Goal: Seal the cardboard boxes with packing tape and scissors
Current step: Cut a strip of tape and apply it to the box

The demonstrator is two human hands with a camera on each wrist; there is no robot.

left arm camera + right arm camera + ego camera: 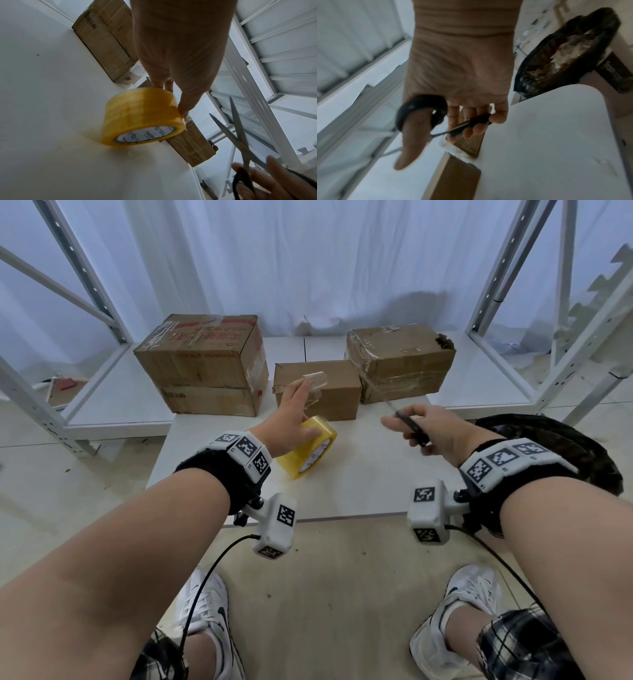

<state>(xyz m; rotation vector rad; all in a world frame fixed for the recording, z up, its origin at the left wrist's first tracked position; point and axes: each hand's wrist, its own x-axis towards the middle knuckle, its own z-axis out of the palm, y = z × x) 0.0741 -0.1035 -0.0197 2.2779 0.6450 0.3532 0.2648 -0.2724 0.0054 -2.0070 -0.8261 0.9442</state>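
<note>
Yellow tape roll (308, 448) stands on edge on the white worktop (359, 484), at about 6 o'clock from the small middle box (329, 392); my left hand (291, 416) rests on it, thumb and fingertips touching its rim, fingers fairly straight rather than wrapped, presumably to steady it and keep the free end taut. A pale strip of tape (315, 380) rises from my fingers toward that box, though whether it is stuck down I cannot tell. My right hand (424, 428), at 3 o'clock from the roll, has its grip closed on the scissors (240, 136): thumb through one black loop, fingers curled round the other, blades parted, likely readied for the cut. Large box (205, 364) sits at 10 o'clock, the tape-wrapped box (400, 364) at 2 o'clock. Right wrist view is blurred; the blades barely show there. Black bin bag (565, 446) is cut off behind my right forearm.
</note>
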